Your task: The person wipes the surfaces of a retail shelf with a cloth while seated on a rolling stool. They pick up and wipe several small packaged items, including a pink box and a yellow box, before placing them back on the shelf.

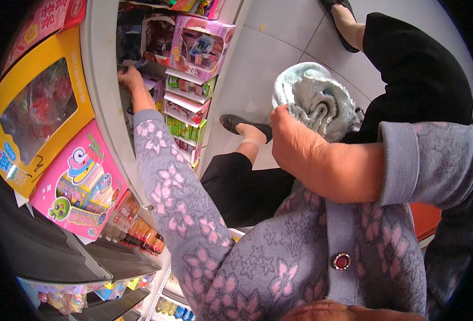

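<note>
My left hand (131,80) reaches deep into a shelf bay, beside the stacked snack boxes. Its fingers are in shadow next to a small greyish piece (139,63), and I cannot tell whether they hold it. My right hand (300,146) grips a bunched, pale green terry cloth (320,100) above the floor, in front of my knees. Nearest my left forearm stand a pink-purple display box (199,48) with a window and, below it, open cartons of green packets (184,129).
At the left, a yellow windowed box (78,80) and a pink carton (84,180) stand beyond a pale shelf edge (100,80). Small bottles (146,236) and dark shelf boards (60,248) lie lower. Grey floor tiles (276,40) extend under my black shoes (236,124).
</note>
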Demonstrator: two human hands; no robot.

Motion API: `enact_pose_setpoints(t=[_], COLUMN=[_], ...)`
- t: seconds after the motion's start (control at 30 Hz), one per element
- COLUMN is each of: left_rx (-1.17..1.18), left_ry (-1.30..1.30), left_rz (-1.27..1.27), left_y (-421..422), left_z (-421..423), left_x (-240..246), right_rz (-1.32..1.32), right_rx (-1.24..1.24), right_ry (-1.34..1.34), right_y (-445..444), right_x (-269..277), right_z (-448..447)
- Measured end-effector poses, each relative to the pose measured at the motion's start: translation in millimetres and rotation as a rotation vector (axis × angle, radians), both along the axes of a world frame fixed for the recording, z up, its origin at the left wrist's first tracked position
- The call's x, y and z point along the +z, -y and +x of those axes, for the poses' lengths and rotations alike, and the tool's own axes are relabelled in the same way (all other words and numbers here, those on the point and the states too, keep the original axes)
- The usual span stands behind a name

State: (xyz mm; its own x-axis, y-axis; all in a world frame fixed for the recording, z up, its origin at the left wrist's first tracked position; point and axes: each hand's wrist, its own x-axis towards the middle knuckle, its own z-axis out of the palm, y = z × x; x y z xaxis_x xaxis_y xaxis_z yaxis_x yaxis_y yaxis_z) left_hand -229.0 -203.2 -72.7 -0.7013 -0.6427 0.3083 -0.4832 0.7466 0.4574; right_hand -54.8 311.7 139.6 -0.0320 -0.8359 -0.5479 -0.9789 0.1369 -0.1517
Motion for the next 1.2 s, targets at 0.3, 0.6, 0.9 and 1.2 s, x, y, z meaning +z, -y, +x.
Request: enact_pose_setpoints(t=[0.3, 0.6, 0.9, 1.2], left_rx=[-0.052, -0.061, -0.4, -0.614], left_ry=[0.029, 0.053, -0.007, 0.401], left_rz=[0.525, 0.252, 0.117, -0.38], left_y=[-11, -38, -137, -240], left_z=[-40, -29, 48, 88], left_x=[-12, 2, 56, 77], right_rz=[-0.072, 0.023, 0.059, 0.013], right_rx=[-0.001, 0.019, 0.014, 0.008], right_ry=[0.118, 0.208, 0.161, 0.11], right_y=[-40, 3, 3, 7], right_x=[16, 1, 0, -7], right_z=[-16, -38, -28, -27])
